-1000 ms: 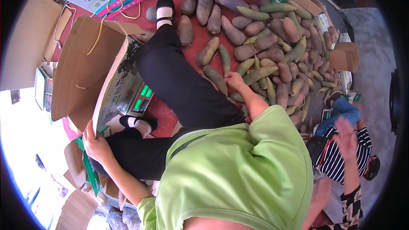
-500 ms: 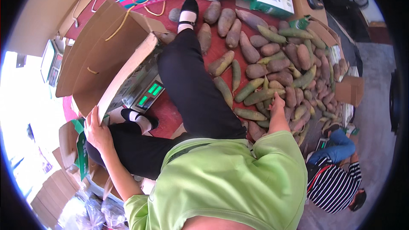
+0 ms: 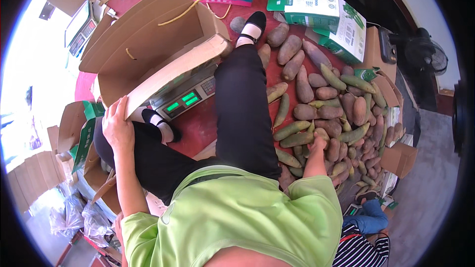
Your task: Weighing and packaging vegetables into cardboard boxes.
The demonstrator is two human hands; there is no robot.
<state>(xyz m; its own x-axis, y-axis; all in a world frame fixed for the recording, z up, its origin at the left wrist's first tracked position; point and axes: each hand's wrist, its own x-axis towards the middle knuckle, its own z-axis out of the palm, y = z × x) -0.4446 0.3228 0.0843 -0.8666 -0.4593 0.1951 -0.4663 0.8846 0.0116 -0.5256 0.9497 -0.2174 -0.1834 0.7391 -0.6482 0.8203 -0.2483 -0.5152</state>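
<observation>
Purple-brown and green roots are the big thing here: a huge loose pile [image 3: 359, 111] spread out to the person's right, and I'd call it early going, since most of what I can see is lying out like that. Next biggest is the brown carton [image 3: 143, 32] on the left, flaps up, only bare cardboard walls showing inside, though its bottom is hidden so I can't swear nothing's in there. Left hand [image 3: 118, 123] has its fingers hooked over the carton's near edge, pinching the board. Right hand [image 3: 318, 144] is down in the pile, fingers curled at the end of a long green root [image 3: 295, 140]; can't tell if it's actually gripped. As for the place, it's grey floor [image 3: 430, 168] off to the right and a red covering [image 3: 195, 133] under most of this stuff. Green-and-white boxes [image 3: 311, 0] sit past the pile, a co-worker in a striped top [image 3: 361, 247] is at the lower right, and a black fan [image 3: 428, 52] stands at the upper right. Smallest bit: a scale [image 3: 185, 101] with lit green digits, poking out right by the carton, which seems to rest on it.
</observation>
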